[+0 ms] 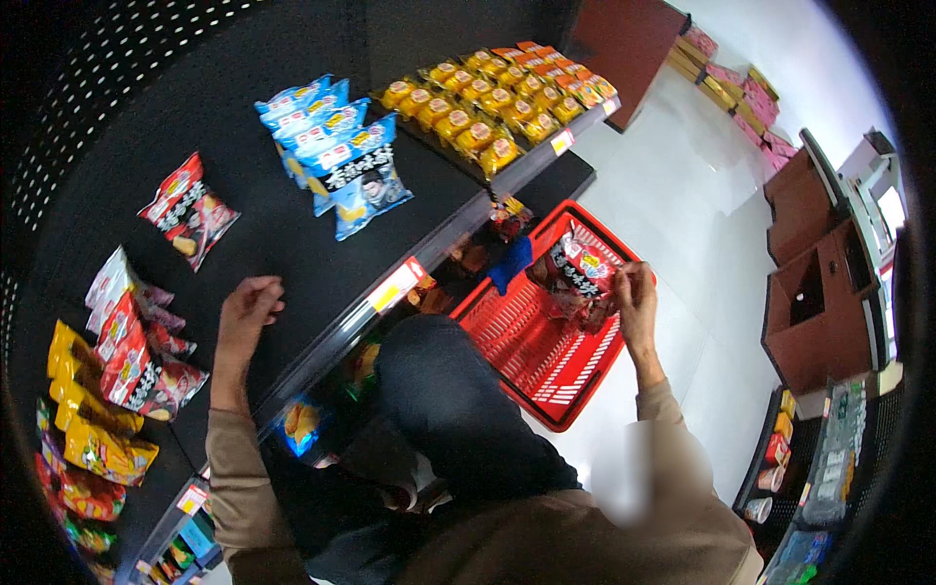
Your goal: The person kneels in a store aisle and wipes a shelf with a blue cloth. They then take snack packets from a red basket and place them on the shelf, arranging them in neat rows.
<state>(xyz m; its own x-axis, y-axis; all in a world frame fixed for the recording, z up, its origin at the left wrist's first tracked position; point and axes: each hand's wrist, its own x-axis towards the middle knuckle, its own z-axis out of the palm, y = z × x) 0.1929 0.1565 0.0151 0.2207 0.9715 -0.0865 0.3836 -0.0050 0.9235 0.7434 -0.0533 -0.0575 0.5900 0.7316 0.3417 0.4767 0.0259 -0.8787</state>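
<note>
My right hand [638, 292] grips the edge of a red chip bag [581, 274] over a red plastic shopping basket [541, 373]. Above the black shelf, my left hand [252, 303] has its fingers curled, with nothing seen in it. A single red chip bag [190, 212] lies on the shelf up and left of that hand. Further left, red and pale chip bags [146, 365] stand in a row. Blue chip bags [336, 153] stand in a row towards the shelf's back.
Yellow packaged snacks [468, 110] fill the shelf's far end. Yellow chip bags [99, 417] stand at the lower left. The shelf edge [351, 322] carries price tags. A brown counter [826, 292] stands across the pale floor, with pink and yellow boxes [746, 102] beyond.
</note>
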